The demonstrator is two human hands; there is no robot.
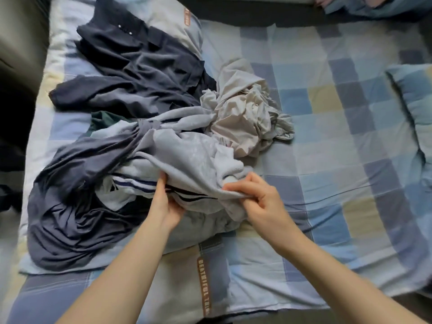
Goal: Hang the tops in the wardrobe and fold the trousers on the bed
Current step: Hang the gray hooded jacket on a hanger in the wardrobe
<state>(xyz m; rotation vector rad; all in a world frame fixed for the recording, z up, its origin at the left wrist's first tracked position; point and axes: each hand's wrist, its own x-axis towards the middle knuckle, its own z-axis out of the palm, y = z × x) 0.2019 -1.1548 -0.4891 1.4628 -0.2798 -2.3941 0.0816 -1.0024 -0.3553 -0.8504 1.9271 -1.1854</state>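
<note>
Two hands are sunk into the clothes pile [149, 127] on the bed [327, 141], and a light grey sweatshirt [187, 160] is being picked out.

At the pile's near edge, its hem is pinched in the right hand [261, 206], grip closed on the cloth; the left hand [166, 202] is curled round a fold beside a striped white garment [131, 183]. Sorting is judged barely begun: the piece must be lifted free and identified as top or trousers. Near of the pile, a strip on the bedding [203, 281] partly reads "BEAUTIFUL"; the rest is blurred.
</note>
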